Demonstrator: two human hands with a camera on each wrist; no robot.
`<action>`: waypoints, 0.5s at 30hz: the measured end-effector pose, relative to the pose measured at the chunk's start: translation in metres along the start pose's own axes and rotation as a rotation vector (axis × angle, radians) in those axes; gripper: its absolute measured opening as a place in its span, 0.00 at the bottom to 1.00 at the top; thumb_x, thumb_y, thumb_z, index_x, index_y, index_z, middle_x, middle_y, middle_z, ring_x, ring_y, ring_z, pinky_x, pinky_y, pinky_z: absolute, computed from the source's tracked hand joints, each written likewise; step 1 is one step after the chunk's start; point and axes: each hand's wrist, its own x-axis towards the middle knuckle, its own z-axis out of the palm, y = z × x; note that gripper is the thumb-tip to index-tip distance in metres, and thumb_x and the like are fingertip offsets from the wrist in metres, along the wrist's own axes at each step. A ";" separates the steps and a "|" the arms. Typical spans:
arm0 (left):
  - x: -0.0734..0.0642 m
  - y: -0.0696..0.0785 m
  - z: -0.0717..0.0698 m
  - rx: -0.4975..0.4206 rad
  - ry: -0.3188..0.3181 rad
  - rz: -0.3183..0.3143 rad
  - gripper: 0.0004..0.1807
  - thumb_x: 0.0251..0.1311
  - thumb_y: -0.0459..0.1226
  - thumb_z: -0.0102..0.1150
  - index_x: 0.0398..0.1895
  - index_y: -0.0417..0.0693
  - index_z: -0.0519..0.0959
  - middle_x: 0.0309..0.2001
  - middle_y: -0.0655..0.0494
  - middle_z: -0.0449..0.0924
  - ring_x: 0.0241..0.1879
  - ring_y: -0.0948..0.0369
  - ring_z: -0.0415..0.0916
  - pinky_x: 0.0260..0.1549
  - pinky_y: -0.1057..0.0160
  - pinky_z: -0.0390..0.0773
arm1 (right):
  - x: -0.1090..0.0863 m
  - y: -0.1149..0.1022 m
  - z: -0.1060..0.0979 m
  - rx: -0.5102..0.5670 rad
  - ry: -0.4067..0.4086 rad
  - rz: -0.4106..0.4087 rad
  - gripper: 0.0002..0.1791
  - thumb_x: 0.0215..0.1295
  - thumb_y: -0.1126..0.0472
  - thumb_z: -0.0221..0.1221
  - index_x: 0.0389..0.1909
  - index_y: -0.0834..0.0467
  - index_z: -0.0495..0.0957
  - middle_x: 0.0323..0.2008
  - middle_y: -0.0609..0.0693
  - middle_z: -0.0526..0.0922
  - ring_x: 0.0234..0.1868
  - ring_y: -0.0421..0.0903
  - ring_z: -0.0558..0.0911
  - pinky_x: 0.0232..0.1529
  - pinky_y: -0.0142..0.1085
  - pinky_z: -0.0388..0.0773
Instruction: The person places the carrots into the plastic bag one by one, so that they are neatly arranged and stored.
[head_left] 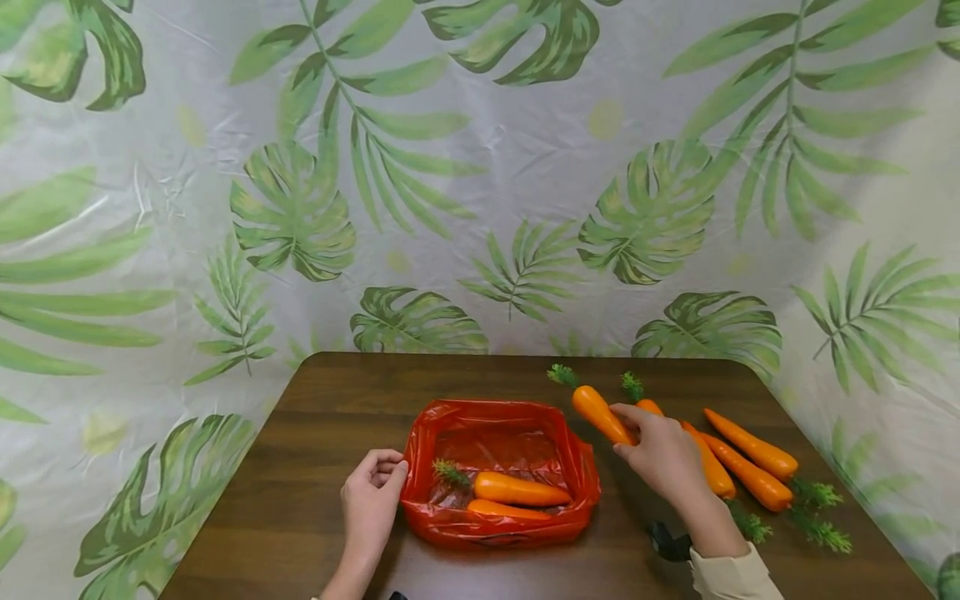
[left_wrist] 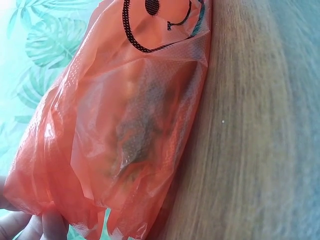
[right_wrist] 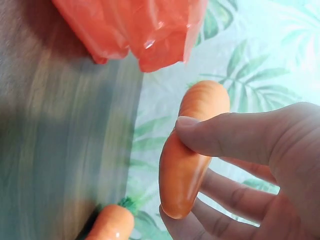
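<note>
A red plastic bag (head_left: 495,533) lies with its mouth spread wide on the table, and two carrots (head_left: 521,489) with green tops rest inside it. My left hand (head_left: 372,492) pinches the bag's left rim between thumb and fingers; in the left wrist view a printed black design (left_wrist: 145,47) shows on the bag's side. To the right of the bag, my right hand (head_left: 663,450) holds another carrot (head_left: 596,412) between thumb and fingers, its leafy top pointing away to the upper left. The right wrist view shows this carrot (right_wrist: 185,170) raised off the table, its tip toward the palm.
Several more carrots (head_left: 750,479) lie on the table's right side, partly behind the right hand, some with their tops toward the near edge. The dark wooden table (head_left: 300,467) ends at a hanging sheet (head_left: 525,167) printed with leaves.
</note>
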 end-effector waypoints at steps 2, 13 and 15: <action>0.000 0.000 0.000 0.002 0.001 -0.004 0.03 0.59 0.31 0.69 0.35 0.47 0.85 0.28 0.53 0.83 0.25 0.62 0.80 0.25 0.71 0.76 | 0.000 -0.003 0.000 0.000 0.002 -0.005 0.33 0.51 0.59 0.76 0.61 0.51 0.79 0.42 0.51 0.87 0.30 0.48 0.82 0.24 0.42 0.75; 0.000 0.001 0.000 0.011 0.006 0.003 0.03 0.59 0.31 0.69 0.34 0.47 0.85 0.28 0.54 0.83 0.25 0.61 0.81 0.25 0.69 0.77 | 0.006 -0.016 0.001 0.017 0.004 -0.031 0.34 0.52 0.59 0.76 0.63 0.51 0.78 0.44 0.52 0.87 0.34 0.51 0.83 0.23 0.39 0.73; -0.001 0.001 0.000 0.011 0.008 0.005 0.03 0.59 0.31 0.69 0.34 0.47 0.85 0.28 0.54 0.83 0.25 0.61 0.81 0.25 0.70 0.77 | 0.006 -0.019 0.001 0.018 0.005 -0.029 0.34 0.52 0.59 0.76 0.63 0.50 0.78 0.44 0.51 0.87 0.34 0.50 0.82 0.23 0.40 0.74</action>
